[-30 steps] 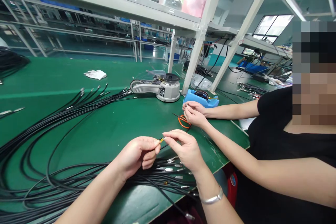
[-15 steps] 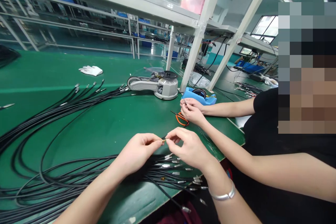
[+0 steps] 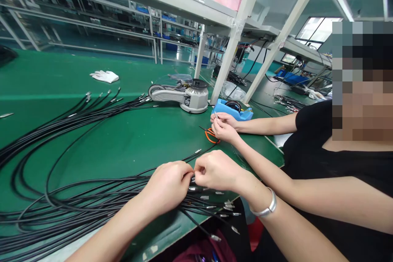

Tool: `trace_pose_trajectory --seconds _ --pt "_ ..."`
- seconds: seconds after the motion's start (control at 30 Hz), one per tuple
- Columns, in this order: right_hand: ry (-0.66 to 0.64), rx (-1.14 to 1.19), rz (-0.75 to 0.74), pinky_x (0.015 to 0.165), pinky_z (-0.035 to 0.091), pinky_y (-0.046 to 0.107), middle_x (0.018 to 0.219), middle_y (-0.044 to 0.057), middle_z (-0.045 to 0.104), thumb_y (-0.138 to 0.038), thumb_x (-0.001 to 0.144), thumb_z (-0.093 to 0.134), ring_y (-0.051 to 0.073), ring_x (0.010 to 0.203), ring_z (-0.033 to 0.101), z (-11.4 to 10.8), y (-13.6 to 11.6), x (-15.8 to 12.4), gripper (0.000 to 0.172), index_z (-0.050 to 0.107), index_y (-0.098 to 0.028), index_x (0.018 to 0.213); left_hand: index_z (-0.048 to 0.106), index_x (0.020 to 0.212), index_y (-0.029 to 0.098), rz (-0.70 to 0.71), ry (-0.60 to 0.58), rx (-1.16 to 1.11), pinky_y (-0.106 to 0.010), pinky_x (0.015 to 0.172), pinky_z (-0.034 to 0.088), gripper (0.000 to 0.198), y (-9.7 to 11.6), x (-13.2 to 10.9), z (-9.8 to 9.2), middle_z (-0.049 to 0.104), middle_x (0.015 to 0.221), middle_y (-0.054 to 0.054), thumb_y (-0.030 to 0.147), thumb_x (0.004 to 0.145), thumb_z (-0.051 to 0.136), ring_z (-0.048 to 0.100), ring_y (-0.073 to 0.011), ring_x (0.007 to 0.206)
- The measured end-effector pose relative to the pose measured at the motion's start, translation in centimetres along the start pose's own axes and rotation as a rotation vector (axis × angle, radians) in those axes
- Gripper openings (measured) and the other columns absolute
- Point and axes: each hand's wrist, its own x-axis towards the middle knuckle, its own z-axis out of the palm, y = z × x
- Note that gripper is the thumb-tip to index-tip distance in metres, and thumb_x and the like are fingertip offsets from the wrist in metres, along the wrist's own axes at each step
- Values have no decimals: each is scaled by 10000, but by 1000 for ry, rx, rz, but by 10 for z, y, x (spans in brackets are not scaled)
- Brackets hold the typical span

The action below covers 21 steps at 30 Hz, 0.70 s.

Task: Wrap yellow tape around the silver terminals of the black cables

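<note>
Green workbench (image 3: 123, 151): the left hand (image 3: 167, 186) and right hand (image 3: 216, 170) curl almost shut, fingertips (image 3: 196, 168) closed on metal-tipped black cables (image 3: 92, 119) near the bench edge. More cable ends fan toward a tape dispenser (image 3: 190, 100); how many are done cannot be told.

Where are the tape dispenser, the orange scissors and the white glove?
Tape dispenser (image 3: 194, 101): head view, on its round grey housing.
Orange scissors (image 3: 210, 134): head view, on a handle loop.
White glove (image 3: 103, 76): head view, on its middle.
</note>
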Motion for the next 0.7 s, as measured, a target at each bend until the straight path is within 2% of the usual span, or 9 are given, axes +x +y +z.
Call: trace_pose_trajectory --seconds 0.1,0.27,0.37,0.5,0.7 --pt "-18 119 18 511 319 224 609 21 702 -141 695 557 134 544 574 2 9 0 161 707 -184 657 715 797 232 12 -20 -1 -282 657 404 299 -1 -1 0 733 817 -41 147 826 430 658 -213 753" --pt "-172 320 -57 509 332 194 615 -3 682 -173 800 513 105 546 543 -8 16 -4 223 723 -179 727 713 763 232 -60 -57 -109 -254 622 378 284 -2 2 -4 733 788 -31 204 831 439 639 -190 709" --pt "-131 160 -112 530 318 229 630 21 691 -162 801 508 119 550 543 -10 9 -6 234 713 -168 689 700 714 227 -119 -91 -131 -241 562 337 278 -1 4 -4 713 703 -23 221 816 442 607 -174 625" --pt "-23 -73 -43 507 262 272 632 62 700 -189 756 521 154 547 566 -3 -4 -7 203 693 -164 651 664 653 213 -117 -95 -87 -241 548 313 281 -1 4 -2 683 652 -27 202 805 427 579 -167 594" --pt "-70 142 61 491 296 223 572 10 673 -195 678 550 124 523 544 6 3 -1 144 684 -180 629 666 664 200 -75 -110 -45 -248 603 344 284 1 3 -1 709 727 -42 172 807 423 607 -170 669"
